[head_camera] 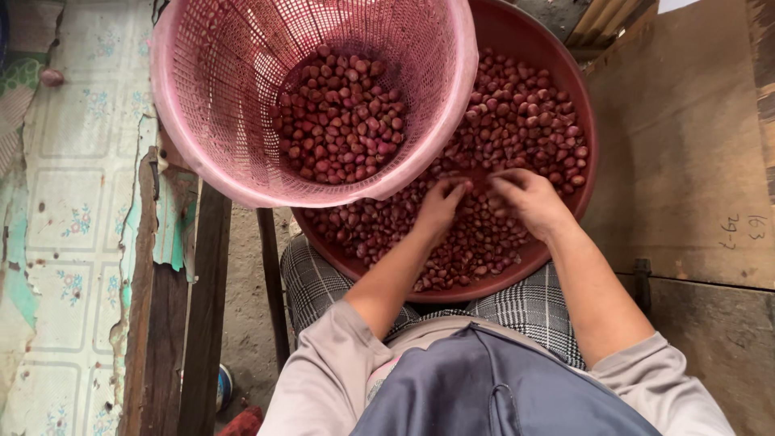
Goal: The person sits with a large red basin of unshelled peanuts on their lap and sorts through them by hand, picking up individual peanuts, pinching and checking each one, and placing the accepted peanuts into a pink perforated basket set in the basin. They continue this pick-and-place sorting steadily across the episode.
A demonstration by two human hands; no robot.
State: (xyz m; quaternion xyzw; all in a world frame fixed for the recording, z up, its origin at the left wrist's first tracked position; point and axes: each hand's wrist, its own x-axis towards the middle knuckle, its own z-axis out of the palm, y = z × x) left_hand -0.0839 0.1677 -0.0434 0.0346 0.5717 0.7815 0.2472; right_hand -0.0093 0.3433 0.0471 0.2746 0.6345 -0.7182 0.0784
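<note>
1. Small reddish-brown shallots [517,121] fill a wide, round, dark red plastic basin [583,97] that rests on the person's lap, over a black-and-white checked cloth [533,311].
2. Both hands are down in the near middle of that heap, close together, with the fingertips almost meeting.
3. Her left hand [442,206] lies palm down on the shallots, fingers curled and pinched about one or two bulbs; whether it truly grips one I cannot tell.
4. Her right hand [529,198] is just to the right of it, fingers bent inward and touching the bulbs, loosely closed rather than spread flat.
5. A pink plastic mesh basket [202,121], round and deep, sits tilted over the far left rim of the basin, partly covering it.
6. More of the same shallots [343,117] lie in a mound at the bottom of the basket.
7. To the left is a worn surface with a faded floral covering [73,202], peeling at its edge, beside dark wooden planks [173,339].
8. To the right stands a brown wooden board [686,161].
9. The person wears a beige long-sleeved top [323,371] with a grey-blue garment [484,387] over the front.
</note>
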